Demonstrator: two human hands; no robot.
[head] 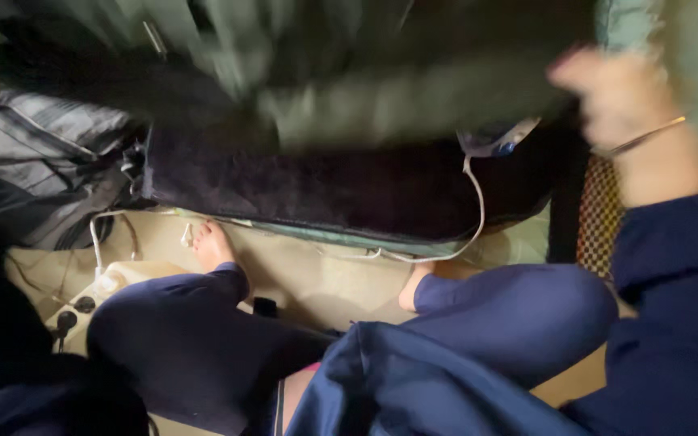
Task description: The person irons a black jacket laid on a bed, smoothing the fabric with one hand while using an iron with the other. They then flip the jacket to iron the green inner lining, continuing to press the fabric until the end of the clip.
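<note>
Right hand (620, 97), upper right of the frame, raised and blurred; a thin bangle (644, 139) sits on the wrist, dark blue sleeve below. The hand is at the right edge of a dark green cloth (381, 89) that spreads across the whole top of the frame. It looks to be touching or holding that edge up, but the fingers are smeared by blur, so whether they are closed on the cloth I cannot tell. The cloth looks lifted off the surface, judging from how it hangs over the dark mattress (325, 190) below it.

Left hand not in view.

The person sits on the floor (300, 274), knees bent in dark blue trousers, bare feet (213, 245) pointed at the mattress edge, probably to stay close to the cloth. A white cable (478, 202) loops down the mattress side at centre right. A white power strip (103, 287) lies lower left with plugs in it. Striped grey fabric (42, 137) is piled at the upper left. An orange mesh panel (599, 218) stands at the right, beside the sleeve.
</note>
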